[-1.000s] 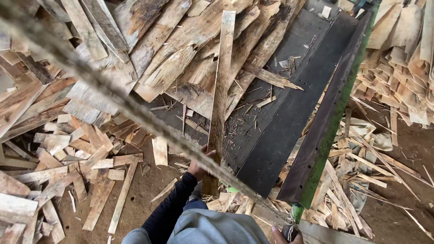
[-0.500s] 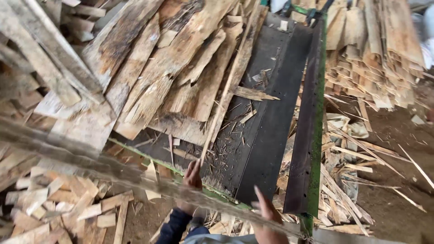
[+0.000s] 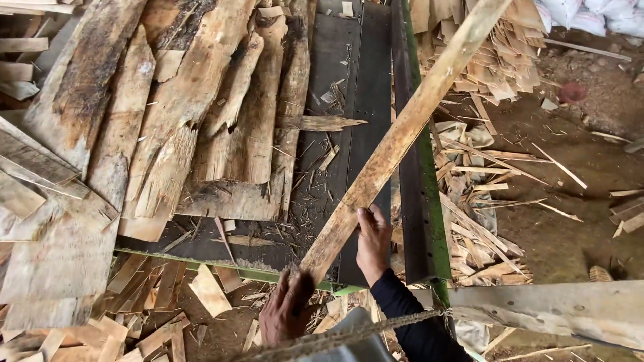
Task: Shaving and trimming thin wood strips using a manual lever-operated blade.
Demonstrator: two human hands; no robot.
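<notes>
Two hands: both mine, both on one long wooden plank (image 3: 402, 134), which lies slanted across the dark metal trough (image 3: 355, 80).
Left hand (image 3: 285, 312): closed around the plank's ragged near end, just past the trough's green near edge (image 3: 201, 263).
Right hand (image 3: 373, 238): a bit further up, fingers wrapped over the plank's right edge, thumb side on top. Firm hold as far as I can tell.
Plank position: near end low at the trough's front, far end running up and to the right, out over the green side rail (image 3: 419, 134).
Step, my guess: mid-handling, plank lifted and being swung, not set down yet.
Next move, my read: needs both grips kept tight and the far end watched, since it overhangs the rail.
Left of the trough: rough bark slabs (image 3: 168, 107) stacked, some lying into it.
Right of the trough: heap of split offcuts (image 3: 483, 167) on the dirt floor.
</notes>
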